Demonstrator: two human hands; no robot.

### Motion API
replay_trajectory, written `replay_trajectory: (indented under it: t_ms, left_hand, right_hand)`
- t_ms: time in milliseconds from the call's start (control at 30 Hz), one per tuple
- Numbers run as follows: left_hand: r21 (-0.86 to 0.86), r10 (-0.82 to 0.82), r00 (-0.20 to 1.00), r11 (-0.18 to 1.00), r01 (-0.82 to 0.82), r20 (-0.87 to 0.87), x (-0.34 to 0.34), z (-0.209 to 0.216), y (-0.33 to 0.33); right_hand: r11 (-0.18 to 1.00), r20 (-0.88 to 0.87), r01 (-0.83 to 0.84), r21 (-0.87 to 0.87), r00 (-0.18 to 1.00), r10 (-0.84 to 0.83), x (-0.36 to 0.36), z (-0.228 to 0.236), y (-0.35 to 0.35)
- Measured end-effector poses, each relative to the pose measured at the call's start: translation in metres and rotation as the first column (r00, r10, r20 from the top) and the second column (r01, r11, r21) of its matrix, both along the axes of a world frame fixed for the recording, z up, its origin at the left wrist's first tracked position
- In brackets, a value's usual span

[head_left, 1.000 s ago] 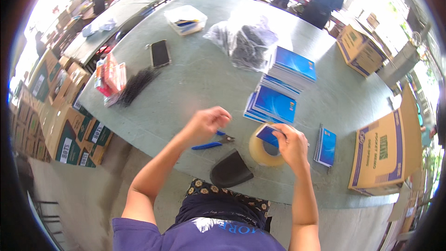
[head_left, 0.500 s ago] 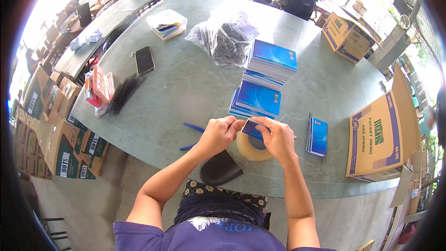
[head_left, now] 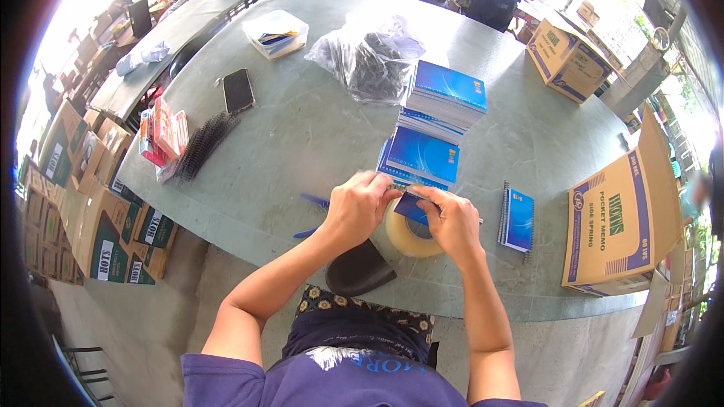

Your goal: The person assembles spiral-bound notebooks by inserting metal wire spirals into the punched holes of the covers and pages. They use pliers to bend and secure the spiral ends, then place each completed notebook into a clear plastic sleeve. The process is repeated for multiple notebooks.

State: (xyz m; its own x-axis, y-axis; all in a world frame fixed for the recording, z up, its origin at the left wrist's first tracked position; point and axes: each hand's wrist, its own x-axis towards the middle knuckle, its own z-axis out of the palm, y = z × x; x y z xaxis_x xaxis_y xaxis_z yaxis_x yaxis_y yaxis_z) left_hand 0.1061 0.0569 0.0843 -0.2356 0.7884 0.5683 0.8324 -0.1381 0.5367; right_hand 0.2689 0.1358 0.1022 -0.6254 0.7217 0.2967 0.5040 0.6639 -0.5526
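My right hand (head_left: 451, 220) grips a small blue notebook (head_left: 409, 208) between thumb and fingers, its upper edge turned toward my left hand. A thin spiral wire (head_left: 400, 188) runs along that edge. My left hand (head_left: 357, 205) is closed in a pinch at the wire's left end, its fingertips slightly blurred. Beneath the notebook lies a roll of clear tape (head_left: 411, 243) on the table. Just beyond my hands stand stacks of blue notebooks (head_left: 422, 154). To the right, a single blue notebook (head_left: 516, 218) shows a dark spiral along its side.
Near my left forearm lie blue-handled scissors (head_left: 313, 202) and a dark curved pad (head_left: 360, 271). Farther left are black spiral wires (head_left: 205, 147) and a phone (head_left: 238, 90). A plastic bag (head_left: 369, 60) and white tub (head_left: 275, 34) stand beyond. An open carton (head_left: 611, 218) stands right.
My left hand has shifted slightly up and right along the notebook's upper edge, where the wire now shows between my hands. My right hand keeps its grip. The view has shifted slightly.
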Motion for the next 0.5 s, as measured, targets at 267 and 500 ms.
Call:
replay_trajectory:
  t_ms: [267,500]
  left_hand:
    - [-0.093,-0.178,0.982,0.979,0.183,0.063,-0.024,0.000,-0.001]
    - [-0.245,-0.225,0.963,0.935,0.257,0.149,-0.036,0.016,-0.006]
  right_hand:
    - [0.986,-0.002,-0.031,0.165,1.000,0.031,-0.006,-0.006,-0.005]
    - [0.976,-0.004,-0.046,0.212,0.999,0.048,-0.008,-0.009,-0.003]
